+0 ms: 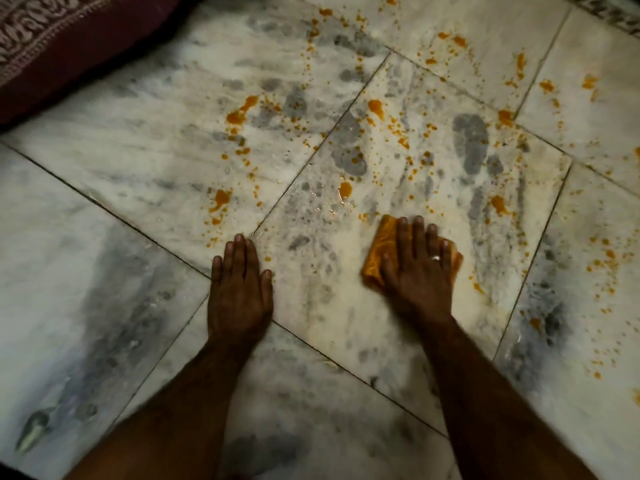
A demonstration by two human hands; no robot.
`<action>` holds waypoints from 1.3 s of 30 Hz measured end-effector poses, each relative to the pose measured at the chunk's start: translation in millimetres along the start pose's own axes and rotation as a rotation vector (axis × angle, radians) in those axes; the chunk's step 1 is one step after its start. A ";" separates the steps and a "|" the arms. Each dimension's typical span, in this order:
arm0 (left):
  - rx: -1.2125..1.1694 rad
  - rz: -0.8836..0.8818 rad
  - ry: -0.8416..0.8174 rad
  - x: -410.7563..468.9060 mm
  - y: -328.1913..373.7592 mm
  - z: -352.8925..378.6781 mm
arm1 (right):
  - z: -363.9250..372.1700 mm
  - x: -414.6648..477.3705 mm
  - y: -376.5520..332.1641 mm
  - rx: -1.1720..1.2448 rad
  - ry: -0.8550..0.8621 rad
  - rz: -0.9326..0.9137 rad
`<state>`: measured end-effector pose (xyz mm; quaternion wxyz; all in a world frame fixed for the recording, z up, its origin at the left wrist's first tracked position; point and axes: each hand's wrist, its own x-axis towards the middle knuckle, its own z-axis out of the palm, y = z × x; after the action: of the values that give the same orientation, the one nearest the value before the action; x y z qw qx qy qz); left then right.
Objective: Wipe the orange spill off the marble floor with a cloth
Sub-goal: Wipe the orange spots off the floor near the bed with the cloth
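Right hand (417, 271): fingers (401, 233) straight and slightly spread, laid flat on top of an orange cloth (375, 258) and pressing it to the stone, not curled round it; a pale ring (435, 258) on one finger. Cloth: folded, soft-edged, patterned weave in orange and yellow, showing from 9 to 11 o'clock of the hand and as a narrow strip at 3 o'clock, the rest hidden under the palm. Left hand (239, 289): well apart at 9 o'clock of the right, fingers straight and together, thumb out, palm flat on bare stone, holding nothing. Both forearms bare, entering from 6 o'clock. Marble floor (104, 161): large white slabs with grey veins and dark grey blotches, glossy and wet-looking, divided by thin dark grout lines (298, 174) running diagonally; one joint passes just beyond the left fingertips. Orange spill (375, 109): thick blobs and fine droplets scattered from 10 to 3 o'clock of the cloth, the nearest specks just beside its far edge at 11 o'clock, larger blobs near at 11 and 1 o'clock, a further scatter at 3 to 4 o'clock; the stone below the cloth carries a faint yellowish film. Maroon fabric (52, 46): padded, with a pale woven border pattern, at the far 10 o'clock corner, well apart from both hands
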<state>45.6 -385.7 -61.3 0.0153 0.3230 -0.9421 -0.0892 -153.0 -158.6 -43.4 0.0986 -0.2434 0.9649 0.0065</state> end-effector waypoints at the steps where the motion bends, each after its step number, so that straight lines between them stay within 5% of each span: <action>1: -0.002 -0.015 -0.001 0.6 -1.0 0.0 | 0.8 -11.1 8.3 0.018 0.002 0.054; 6: 0.012 -0.012 0.013 -1.2 1.4 2.6 | 17.4 -97.5 -15.3 0.037 0.057 0.168; 12: -0.016 -0.020 0.058 -0.7 -1.6 2.1 | 28.6 -94.3 -130.5 0.069 0.092 -0.378; 17: -0.037 -0.115 0.098 19.1 -17.8 -4.5 | 16.1 -13.8 -141.3 0.021 0.085 -0.449; 23: -0.024 -0.197 0.063 26.4 -59.4 -6.7 | 4.2 16.6 -90.8 -0.005 0.051 -0.209; 30: -0.065 -0.266 0.049 26.9 -63.0 -9.3 | 24.0 -125.2 -79.5 0.013 0.023 0.045; 34: -0.047 -0.256 0.071 30.6 -62.9 -9.7 | 32.7 -150.0 -138.5 0.010 -0.024 -0.258; 39: -0.009 -0.214 0.089 42.9 -73.1 -7.5 | 25.2 -58.4 -196.7 0.073 0.051 -0.560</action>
<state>56.6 -469.7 -68.1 0.0492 0.4252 -0.9002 -0.0802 -5.2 -303.0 -49.9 0.0812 -0.4969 0.8618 -0.0620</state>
